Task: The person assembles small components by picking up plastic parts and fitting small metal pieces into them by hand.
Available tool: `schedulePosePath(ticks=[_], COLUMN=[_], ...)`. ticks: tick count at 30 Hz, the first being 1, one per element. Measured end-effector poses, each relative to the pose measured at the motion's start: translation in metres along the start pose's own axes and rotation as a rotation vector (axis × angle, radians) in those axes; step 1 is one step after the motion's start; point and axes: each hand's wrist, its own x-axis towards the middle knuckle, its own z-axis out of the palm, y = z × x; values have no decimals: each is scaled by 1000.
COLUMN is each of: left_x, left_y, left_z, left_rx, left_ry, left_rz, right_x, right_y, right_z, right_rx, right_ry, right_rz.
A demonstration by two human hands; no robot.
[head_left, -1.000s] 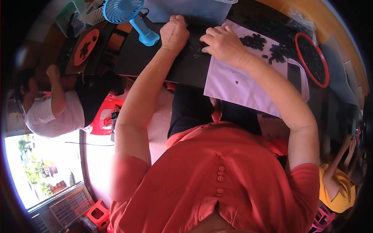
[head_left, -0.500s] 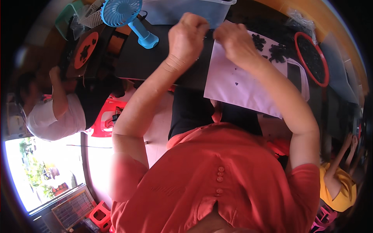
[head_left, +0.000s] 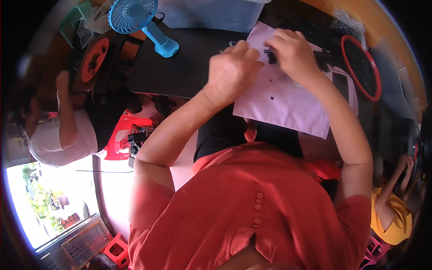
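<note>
My left hand (head_left: 231, 74) is over the left edge of a pale pink cloth bag (head_left: 274, 110), its fingers curled together and slightly blurred. What they hold, if anything, is hidden. My right hand (head_left: 294, 54) hovers over the bag's upper part with bent fingers. A small black part (head_left: 270, 56) shows at its fingertips; the thumb is hidden. More black parts (head_left: 322, 58) lie in a pile beside the right hand. A tiny dark piece (head_left: 272, 98) sits lower on the cloth. Small shiny bits (head_left: 231, 43) lie on the table just past my left hand.
A blue handheld fan (head_left: 164, 45) stands on the dark table (head_left: 189, 67). Behind it is a translucent bin (head_left: 207, 15). A red-rimmed tray (head_left: 375, 90) of black parts stands at right, an orange plate (head_left: 85, 74) at left. Other people sit on both sides.
My hands have drawn apart from each other. The left came nearer and slightly right; the right moved right, over the black parts. The view shifted slightly.
</note>
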Motion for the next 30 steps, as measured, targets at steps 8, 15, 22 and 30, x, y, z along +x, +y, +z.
schedulePosePath(ticks=[8, 15, 22, 30], left_x=[-18, -14, -19, -19], left_y=[-50, -67, -72, -69], left_z=[-23, -9, -3, -16], left_rx=[309, 256, 269, 127], left_ry=[-218, -263, -200, -153], left_rz=[-37, 72, 143, 73], right_x=[39, 42, 48, 44], right_y=[-16, -17, -21, -20], right_z=[74, 82, 77, 74], right_rx=[-193, -202, -160, -80], right_ry=[-88, -113, -174, -242], right_rz=[-103, -104, -59, 14])
